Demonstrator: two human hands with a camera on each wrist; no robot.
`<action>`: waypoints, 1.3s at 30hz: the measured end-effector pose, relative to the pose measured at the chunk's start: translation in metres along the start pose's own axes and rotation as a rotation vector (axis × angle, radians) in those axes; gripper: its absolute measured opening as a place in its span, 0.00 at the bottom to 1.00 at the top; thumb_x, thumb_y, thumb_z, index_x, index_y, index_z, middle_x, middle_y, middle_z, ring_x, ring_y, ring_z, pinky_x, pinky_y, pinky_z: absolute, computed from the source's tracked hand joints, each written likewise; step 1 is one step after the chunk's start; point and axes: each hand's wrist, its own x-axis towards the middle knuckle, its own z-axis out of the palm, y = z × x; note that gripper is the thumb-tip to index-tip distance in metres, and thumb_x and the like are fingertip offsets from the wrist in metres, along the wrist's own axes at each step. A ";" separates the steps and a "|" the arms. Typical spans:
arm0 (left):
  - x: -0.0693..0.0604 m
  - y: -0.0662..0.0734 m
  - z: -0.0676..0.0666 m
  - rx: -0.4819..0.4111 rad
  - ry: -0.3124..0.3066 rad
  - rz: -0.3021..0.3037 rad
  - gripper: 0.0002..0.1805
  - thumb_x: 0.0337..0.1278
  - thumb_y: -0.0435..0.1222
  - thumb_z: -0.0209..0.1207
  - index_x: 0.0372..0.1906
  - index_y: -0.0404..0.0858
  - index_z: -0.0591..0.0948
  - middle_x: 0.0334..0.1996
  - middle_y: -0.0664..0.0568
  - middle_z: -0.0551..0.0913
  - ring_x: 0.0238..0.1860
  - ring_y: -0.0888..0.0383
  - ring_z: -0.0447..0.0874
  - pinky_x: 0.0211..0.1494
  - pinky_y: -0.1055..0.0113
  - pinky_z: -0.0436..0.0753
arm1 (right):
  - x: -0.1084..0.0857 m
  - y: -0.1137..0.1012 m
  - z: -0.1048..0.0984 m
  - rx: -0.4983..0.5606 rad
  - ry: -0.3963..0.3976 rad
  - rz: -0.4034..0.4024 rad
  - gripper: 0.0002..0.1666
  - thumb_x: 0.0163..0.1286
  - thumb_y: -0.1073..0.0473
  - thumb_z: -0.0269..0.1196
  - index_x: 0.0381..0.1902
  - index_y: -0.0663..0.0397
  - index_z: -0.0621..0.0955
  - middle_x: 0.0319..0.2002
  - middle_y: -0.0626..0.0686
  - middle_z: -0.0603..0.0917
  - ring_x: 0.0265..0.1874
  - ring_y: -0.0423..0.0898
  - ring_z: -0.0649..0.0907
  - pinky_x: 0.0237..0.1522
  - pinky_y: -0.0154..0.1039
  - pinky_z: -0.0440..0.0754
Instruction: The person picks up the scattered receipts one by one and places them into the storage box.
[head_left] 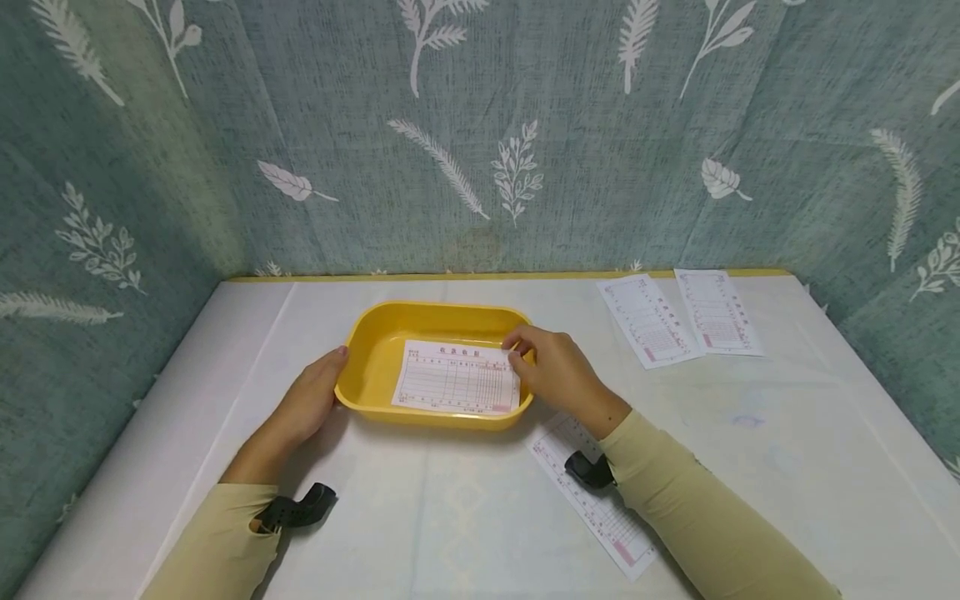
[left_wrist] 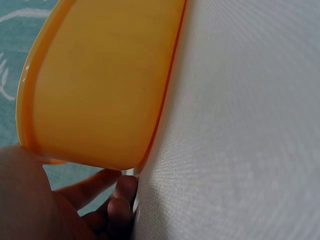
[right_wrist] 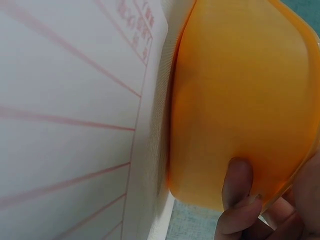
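Now your left hand grips the yellow rounded plastic tray, your right hand bends over its opposite rim, at the white printed paper slip inside, pinching or not I can't tell.

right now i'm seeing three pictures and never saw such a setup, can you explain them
There is no machine: each grip is a person's bare hand. The wide picture comes from a camera worn on the head; the two close ones come from a camera on each wrist. On the white table stands a yellow tray with a printed slip inside. Two more slips lie at the far right, and another slip is partly hidden by the right sleeve. The left grip holds the tray's left end. The right grip is at its right end; whether it pinches the printed slip is unclear.
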 end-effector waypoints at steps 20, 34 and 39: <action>-0.002 -0.001 0.001 0.014 0.000 0.011 0.35 0.80 0.54 0.26 0.63 0.30 0.70 0.28 0.49 0.73 0.32 0.56 0.71 0.40 0.66 0.70 | -0.004 -0.006 0.000 -0.152 0.040 -0.023 0.09 0.71 0.61 0.62 0.47 0.51 0.84 0.34 0.49 0.86 0.22 0.42 0.75 0.25 0.33 0.72; -0.002 -0.001 0.002 0.010 -0.004 0.011 0.36 0.80 0.55 0.26 0.66 0.29 0.68 0.30 0.46 0.73 0.32 0.56 0.71 0.39 0.66 0.71 | -0.004 -0.001 0.001 -0.047 0.030 -0.026 0.08 0.69 0.63 0.64 0.44 0.51 0.87 0.38 0.48 0.87 0.22 0.43 0.73 0.24 0.33 0.71; -0.002 -0.001 0.002 0.026 0.007 0.007 0.37 0.80 0.55 0.26 0.68 0.29 0.67 0.34 0.45 0.75 0.38 0.54 0.72 0.45 0.64 0.70 | -0.004 -0.001 0.001 -0.017 0.028 -0.038 0.06 0.69 0.62 0.64 0.42 0.51 0.87 0.37 0.49 0.87 0.23 0.43 0.73 0.28 0.34 0.72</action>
